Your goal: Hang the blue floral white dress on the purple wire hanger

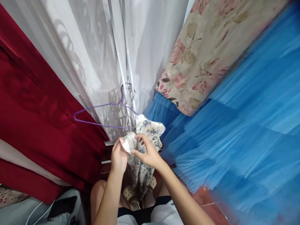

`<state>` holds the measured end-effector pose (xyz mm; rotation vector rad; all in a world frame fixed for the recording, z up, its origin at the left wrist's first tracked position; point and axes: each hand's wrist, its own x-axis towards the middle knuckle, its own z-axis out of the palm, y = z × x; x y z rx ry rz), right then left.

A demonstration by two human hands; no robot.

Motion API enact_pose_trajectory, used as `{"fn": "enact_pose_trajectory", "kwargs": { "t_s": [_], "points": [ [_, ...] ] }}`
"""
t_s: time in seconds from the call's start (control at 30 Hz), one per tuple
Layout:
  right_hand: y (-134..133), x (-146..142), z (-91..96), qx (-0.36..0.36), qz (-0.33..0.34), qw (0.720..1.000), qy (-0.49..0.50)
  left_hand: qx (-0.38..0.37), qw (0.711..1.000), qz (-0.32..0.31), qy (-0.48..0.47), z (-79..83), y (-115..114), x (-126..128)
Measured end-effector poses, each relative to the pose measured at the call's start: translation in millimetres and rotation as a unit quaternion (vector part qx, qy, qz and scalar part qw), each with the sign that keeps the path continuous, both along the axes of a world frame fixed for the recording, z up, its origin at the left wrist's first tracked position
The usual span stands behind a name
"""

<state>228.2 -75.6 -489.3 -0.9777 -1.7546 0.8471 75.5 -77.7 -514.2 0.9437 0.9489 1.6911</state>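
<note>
Blue ruffled fabric (234,134) filled the right side, red cloth (42,103) the left, white curtains (79,40) between. Before the person's knees, a floral garment (151,132) hung from one end of a purple hanger (103,125). The left hand (119,156) gripped its bunched pale part; the right hand (148,151) pinched it between thumb and fingers.

Lit moderately overall, from direction not determinable. Brightest far centre, on white curtains (89,47), with grey scroll-shaped marks, not distinguishable as shadow or as pattern behind. Dimmer at left, with dark folds in red curtain (47,93), deepest toward foot. Pale and slightly soft on small floral garment (150,128). Smeared at right, on blue tulle (234,134), worst at near corner. Stretched toward edges. Pixelated in small patch, near left.
</note>
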Motion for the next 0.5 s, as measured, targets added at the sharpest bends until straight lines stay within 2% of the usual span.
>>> {"fn": "enact_pose_trajectory", "kwargs": {
  "t_s": [0.07, 0.17, 0.23, 0.27, 0.33, 0.4, 0.43, 0.5],
  "points": [
    [-4.2, 5.9, 2.3, 0.003, 0.050, 0.999, 0.006, 0.046, 0.991, -0.035, 0.120, 16.0, -9.1, 19.2],
    [-7.4, 10.2, 6.2, -0.058, 0.076, 0.994, 0.053, 0.135, 0.942, -0.025, 0.305, 39.4, -10.4, 27.4],
    [-8.7, 15.9, 11.5, -0.106, 0.089, 0.987, 0.083, 0.167, 0.922, -0.040, 0.348, 47.0, -7.4, 25.9],
    [-9.4, 21.0, 15.9, -0.129, 0.107, 0.981, 0.093, 0.168, 0.921, -0.079, 0.343, 47.2, -6.4, 25.0],
    [-10.5, 37.2, 28.0, -0.164, 0.148, 0.970, 0.101, 0.141, 0.918, -0.198, 0.313, 40.4, -7.5, 24.3],
    [-9.3, 60.5, 42.7, -0.174, 0.157, 0.968, 0.090, 0.085, 0.894, -0.307, 0.317, 26.6, -12.9, 23.7],
    [-6.7, 74.0, 50.1, -0.171, 0.149, 0.971, 0.079, 0.057, 0.880, -0.330, 0.338, 18.7, -16.6, 22.0],
    [4.3, 101.6, 63.1, -0.151, 0.108, 0.980, 0.067, 0.019, 0.857, -0.328, 0.396, 4.8, -23.2, 14.0]
  ]
}}
